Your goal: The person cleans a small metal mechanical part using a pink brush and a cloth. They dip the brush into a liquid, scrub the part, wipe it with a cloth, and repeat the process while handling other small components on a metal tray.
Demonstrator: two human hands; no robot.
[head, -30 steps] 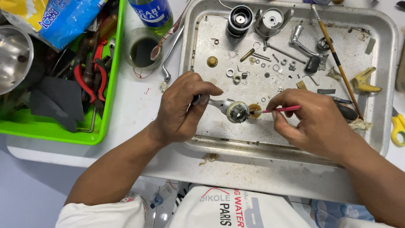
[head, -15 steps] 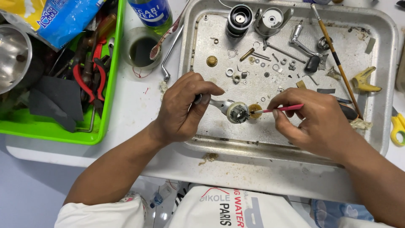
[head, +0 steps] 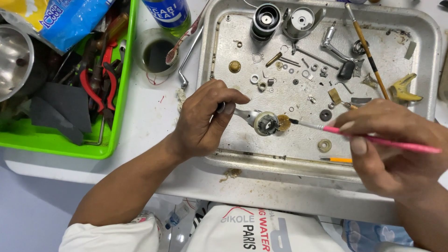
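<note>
Okay, my left hand (head: 205,121) pinches the stem of a small metal reel body (head: 261,122), held over the steel tray (head: 420,28). My right hand (head: 392,144) pinches a pink-handled brush (head: 373,139), its tip at the brass gear (head: 283,122) on that body. I think light strokes work best, with the part steady and the bristles kept on the gear, clear of the loose washers (head: 303,73) beyond.

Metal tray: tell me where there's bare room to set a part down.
Bare patches in the metal tray: the left strip between its left wall and the brass cap, and the near strip below the reel part held by the left hand. The far half is crowded with washers, screws and the brush. The right hand covers the near right.
</note>
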